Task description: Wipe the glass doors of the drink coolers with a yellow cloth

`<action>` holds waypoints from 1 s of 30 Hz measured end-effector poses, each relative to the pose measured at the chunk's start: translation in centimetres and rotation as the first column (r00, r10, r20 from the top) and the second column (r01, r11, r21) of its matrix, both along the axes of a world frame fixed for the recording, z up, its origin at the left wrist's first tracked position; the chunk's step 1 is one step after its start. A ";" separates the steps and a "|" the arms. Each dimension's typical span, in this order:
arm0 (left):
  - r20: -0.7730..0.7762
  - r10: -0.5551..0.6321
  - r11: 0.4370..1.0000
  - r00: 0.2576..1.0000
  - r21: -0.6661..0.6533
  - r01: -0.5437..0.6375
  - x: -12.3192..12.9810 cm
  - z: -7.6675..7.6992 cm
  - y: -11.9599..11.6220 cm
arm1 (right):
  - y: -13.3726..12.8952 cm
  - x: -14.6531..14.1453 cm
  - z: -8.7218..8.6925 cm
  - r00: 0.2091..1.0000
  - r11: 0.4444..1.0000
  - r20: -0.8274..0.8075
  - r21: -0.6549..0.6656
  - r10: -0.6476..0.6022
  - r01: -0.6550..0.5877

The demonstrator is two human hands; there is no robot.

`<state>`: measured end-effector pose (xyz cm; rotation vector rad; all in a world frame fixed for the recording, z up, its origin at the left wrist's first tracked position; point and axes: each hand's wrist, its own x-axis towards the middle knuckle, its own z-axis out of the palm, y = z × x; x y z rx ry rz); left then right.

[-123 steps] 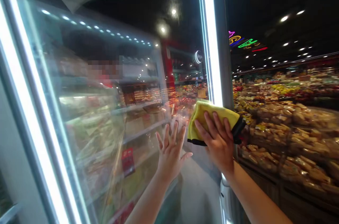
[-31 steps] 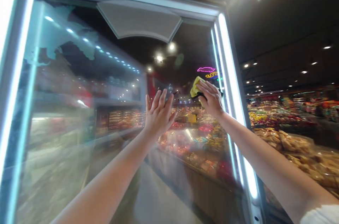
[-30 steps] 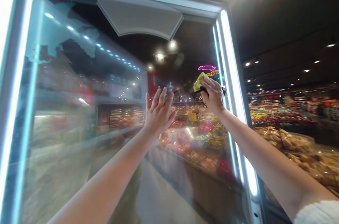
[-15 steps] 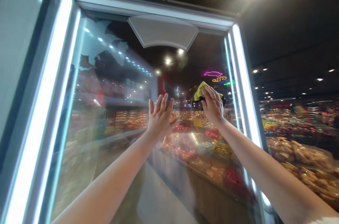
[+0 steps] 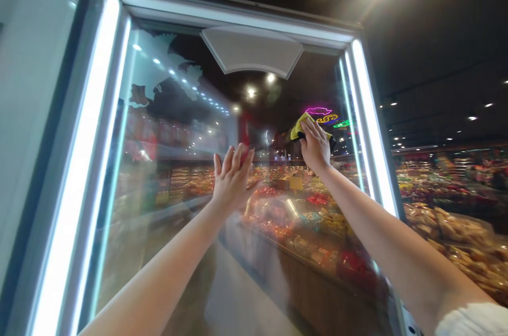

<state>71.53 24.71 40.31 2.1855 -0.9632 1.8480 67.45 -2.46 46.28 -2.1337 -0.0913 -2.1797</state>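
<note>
A large glass pane stands upright in front of me, inside a frame with bright white light strips. My left hand is raised against the middle of the glass, fingers spread, holding nothing. Higher and to the right, my right hand presses a yellow cloth with a black edge to the pane. The fingers lie over the cloth and cover part of it. A pale curved panel shows at the top of the glass.
Glowing strips line the left side of the frame, and another strip lines the right. Bagged goods are heaped at the right. Display goods and neon shapes show in or through the glass.
My right hand has moved slightly up and left with the cloth. My left hand has shifted a little to the left, still spread. The frame sits slightly farther right in view.
</note>
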 end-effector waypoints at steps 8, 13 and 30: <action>-0.016 -0.035 0.999 0.999 0.014 0.035 -0.4 -0.5 0.9 | 5.2 0.4 -2.5 0.990 0.966 -0.140 -0.256 -0.005 -0.031; -0.051 -0.032 0.999 0.998 0.020 0.033 0.0 -1.5 2.2 | 3.0 1.2 -2.1 0.999 0.997 -0.033 -0.067 0.029 -0.032; -0.115 0.209 0.974 0.971 0.117 -0.195 -5.1 -1.6 -3.8 | -1.6 1.7 0.0 0.964 0.969 -0.122 -0.037 0.238 -0.244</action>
